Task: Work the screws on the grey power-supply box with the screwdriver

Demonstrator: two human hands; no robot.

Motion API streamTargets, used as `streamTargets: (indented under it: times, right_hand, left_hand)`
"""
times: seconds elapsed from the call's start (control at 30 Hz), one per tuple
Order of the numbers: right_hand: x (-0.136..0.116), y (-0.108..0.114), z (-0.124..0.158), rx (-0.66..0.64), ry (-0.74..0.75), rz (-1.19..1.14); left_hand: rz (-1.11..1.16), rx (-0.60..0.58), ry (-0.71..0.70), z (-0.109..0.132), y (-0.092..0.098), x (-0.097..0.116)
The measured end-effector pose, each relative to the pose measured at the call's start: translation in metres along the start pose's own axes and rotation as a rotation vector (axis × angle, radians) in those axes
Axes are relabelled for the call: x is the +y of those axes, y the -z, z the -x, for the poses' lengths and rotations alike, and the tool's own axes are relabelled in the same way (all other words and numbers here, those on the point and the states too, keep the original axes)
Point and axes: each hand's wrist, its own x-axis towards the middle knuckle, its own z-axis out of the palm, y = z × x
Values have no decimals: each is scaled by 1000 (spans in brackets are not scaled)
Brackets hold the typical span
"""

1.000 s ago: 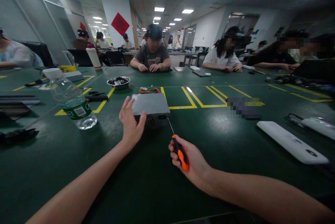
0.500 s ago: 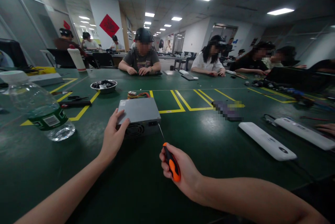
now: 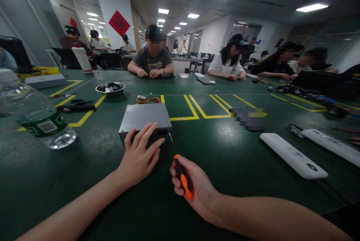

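A grey metal computer power supply [image 3: 146, 115] lies on the green table, its fan side toward me and a bundle of coloured cables [image 3: 147, 100] behind it. My left hand [image 3: 140, 152] rests against that near side with fingers spread, covering most of the fan grille. In my right hand [image 3: 194, 184] is a screwdriver [image 3: 184, 177] with an orange and black handle. Its thin shaft points up and away, and the tip is at the unit's near right corner, by the power socket. Whether the tip sits in a screw I cannot tell.
A water bottle [image 3: 47, 121] stands at the left, near a dark tool [image 3: 77, 107] and a metal bowl of small parts [image 3: 111, 89]. White power strips [image 3: 294, 156] lie at the right. Yellow tape [image 3: 184, 118] marks the table. People sit across it.
My left hand has moved right from the power supply's left edge onto its near side, fingers now spread. The screwdriver stays at the right corner. The view has shifted slightly.
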Motion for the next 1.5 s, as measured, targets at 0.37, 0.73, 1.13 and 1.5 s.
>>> streamTargets:
  times: [0.37, 0.73, 1.13, 1.5]
  right_hand:
    - [2, 2, -1, -24, 21, 24]
    - [2, 0, 1, -8, 3, 39]
    - [-3, -4, 6, 23, 64, 22]
    - [-8, -3, 5, 63, 16, 1]
  left_hand:
    - [-51, -106, 91, -2, -6, 8]
    - [-11, -101, 118, -8, -15, 15]
    - [26, -107, 137, -8, -12, 15]
    - [-47, -128, 83, -6, -10, 15]
